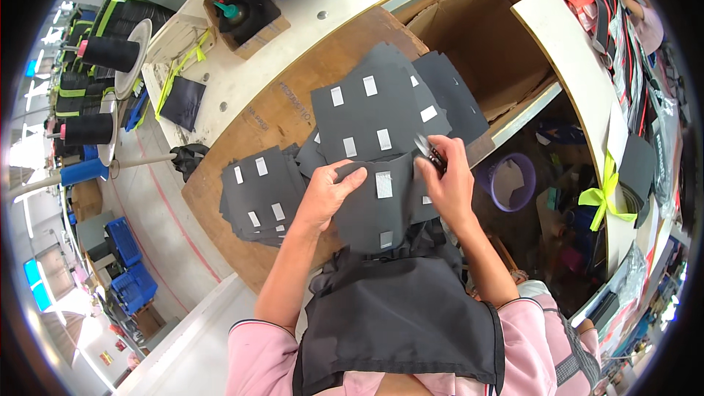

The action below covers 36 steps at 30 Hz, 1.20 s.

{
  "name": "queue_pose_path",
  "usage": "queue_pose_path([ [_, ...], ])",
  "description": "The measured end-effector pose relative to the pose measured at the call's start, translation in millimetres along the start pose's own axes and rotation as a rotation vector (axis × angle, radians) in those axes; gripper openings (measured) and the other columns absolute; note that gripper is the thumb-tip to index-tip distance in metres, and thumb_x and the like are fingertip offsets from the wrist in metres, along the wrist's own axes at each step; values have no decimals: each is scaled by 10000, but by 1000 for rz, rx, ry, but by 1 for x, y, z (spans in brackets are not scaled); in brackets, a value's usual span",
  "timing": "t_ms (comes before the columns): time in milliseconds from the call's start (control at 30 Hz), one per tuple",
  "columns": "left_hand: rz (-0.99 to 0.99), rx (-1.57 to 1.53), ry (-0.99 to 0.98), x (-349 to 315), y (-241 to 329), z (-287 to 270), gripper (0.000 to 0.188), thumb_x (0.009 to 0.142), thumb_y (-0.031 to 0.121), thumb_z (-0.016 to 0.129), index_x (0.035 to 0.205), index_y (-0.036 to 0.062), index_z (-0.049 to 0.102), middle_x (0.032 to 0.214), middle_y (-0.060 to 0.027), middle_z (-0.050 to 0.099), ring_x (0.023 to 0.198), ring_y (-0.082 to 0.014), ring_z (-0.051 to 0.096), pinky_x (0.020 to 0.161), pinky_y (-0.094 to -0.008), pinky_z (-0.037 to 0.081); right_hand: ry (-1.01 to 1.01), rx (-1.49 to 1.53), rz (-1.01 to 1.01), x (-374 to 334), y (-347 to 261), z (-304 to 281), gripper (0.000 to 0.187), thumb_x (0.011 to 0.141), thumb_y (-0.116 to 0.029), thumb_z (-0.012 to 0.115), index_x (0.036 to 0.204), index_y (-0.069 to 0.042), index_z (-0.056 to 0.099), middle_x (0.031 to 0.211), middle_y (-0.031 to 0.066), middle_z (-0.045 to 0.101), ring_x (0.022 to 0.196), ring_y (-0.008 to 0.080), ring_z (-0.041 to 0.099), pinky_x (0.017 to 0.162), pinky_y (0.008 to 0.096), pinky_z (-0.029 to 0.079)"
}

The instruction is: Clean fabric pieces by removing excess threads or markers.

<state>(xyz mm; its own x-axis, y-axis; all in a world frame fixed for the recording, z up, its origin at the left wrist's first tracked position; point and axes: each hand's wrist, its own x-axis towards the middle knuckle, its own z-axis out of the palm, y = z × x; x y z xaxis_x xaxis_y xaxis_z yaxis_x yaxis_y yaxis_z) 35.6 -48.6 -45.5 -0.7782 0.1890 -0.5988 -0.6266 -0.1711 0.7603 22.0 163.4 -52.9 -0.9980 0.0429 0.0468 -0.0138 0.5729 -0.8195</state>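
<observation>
My left hand (328, 192) is closed on the left edge of a dark grey fabric panel (359, 209), thumb on top. The panel bears white stitched patches and hangs toward my lap. At its right edge my right hand (449, 180) is closed round a pair of small thread snips (423, 147), blades pointing up and away from me. Whether those fingers also pinch the fabric, I cannot tell. Just beyond both hands lies a stack of similar grey panels (352, 114) with white patches. Another such pile (253, 187) sits to the left, beside my left forearm.
A brown wooden board (242, 136) carries the stacks. Beyond it, a white table (323, 18) holds an open box (257, 37) with a green-nozzled bottle. Black thread cones (110, 53) stand at left. A large carton (477, 51) and a purple bin (511, 183) are at right.
</observation>
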Motion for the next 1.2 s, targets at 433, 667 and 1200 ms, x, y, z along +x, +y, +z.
queue_pose_path([
  [433,28,-17,-84,-7,10,17,253,891,108,582,1141,70,598,915,6,615,750,-37,560,657,-181,463,-264,139,-242,-16,0,-17,314,692,-45,712,981,-96,603,873,57,546,696,223,576,577,320,465],
  [667,145,169,-67,-10,18,21,275,876,53,547,1147,62,595,1001,-1,604,864,-53,537,774,-205,435,-213,54,-327,-14,-3,-23,307,667,-42,723,953,-95,624,811,57,552,673,237,566,582,329,461],
  [1200,191,273,-124,-10,26,17,318,854,32,540,1170,32,575,1111,-26,595,978,-90,536,881,-248,421,-215,-4,-403,-13,-8,-30,355,614,-36,739,946,-119,643,803,35,568,661,238,557,566,333,450],
])
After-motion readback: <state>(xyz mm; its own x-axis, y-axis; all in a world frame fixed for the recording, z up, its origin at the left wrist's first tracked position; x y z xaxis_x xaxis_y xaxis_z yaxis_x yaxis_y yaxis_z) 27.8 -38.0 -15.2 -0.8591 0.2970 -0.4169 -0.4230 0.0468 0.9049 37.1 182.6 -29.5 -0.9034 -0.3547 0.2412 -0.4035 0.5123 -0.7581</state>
